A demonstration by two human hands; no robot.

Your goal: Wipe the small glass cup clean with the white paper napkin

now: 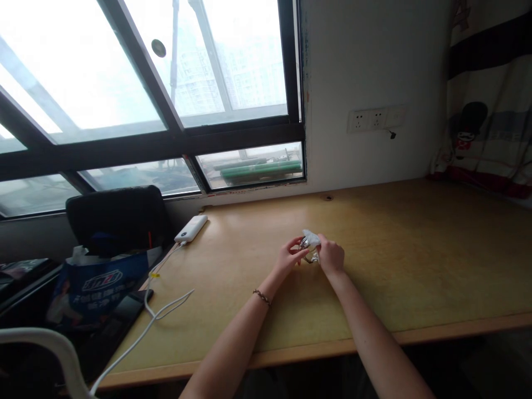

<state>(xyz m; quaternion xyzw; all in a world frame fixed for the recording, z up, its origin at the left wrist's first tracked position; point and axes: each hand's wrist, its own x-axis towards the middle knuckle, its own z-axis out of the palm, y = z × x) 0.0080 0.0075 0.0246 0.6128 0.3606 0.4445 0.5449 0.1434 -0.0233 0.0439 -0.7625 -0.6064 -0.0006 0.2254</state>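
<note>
Above the middle of the wooden table, my left hand [290, 255] grips a shiny silver ring-shaped thing that looks like a metal-band wristwatch [310, 258]. Its thumb and fingers close on the band's left side. My right hand [331, 255] is closed on a crumpled white tissue [311, 238], which lies against the upper right part of the watch. Fingers and tissue hide much of the band. A dark braided bracelet [261, 297] circles my left wrist.
A white power bank [192, 228] with a white cable [154, 317] lies at the table's left edge. A dark flat device [124, 316] and a blue bag [100, 288] are further left, before a black chair [120, 216]. Wall sockets [377, 118] and a curtain [490, 100] are at right.
</note>
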